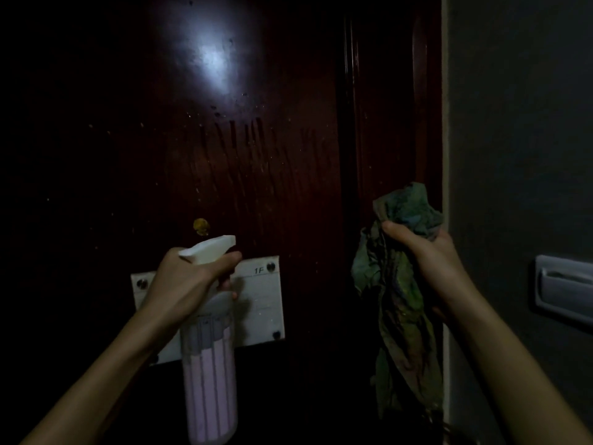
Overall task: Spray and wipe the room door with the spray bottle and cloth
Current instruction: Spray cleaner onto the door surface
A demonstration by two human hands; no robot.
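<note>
Outstretched left hand (179, 284) and right hand (426, 252), fingers (231, 256) curled.

The dark red-brown door (224, 139) fills the far middle, lit by one bright glare near its top; wet streaks run down its middle; a small yellow spot (201, 227) sits lower down. The left hand (189, 284) grips the neck of a spray bottle (208, 364), white nozzle pointed at the door, in front of a pale plate (263, 303) marked "1F"; the right hand (426, 248) clutches a greenish cloth (398, 284), which hangs down; a grey wall (519, 123) stands at right, bearing a grey fixture (564, 287).
</note>
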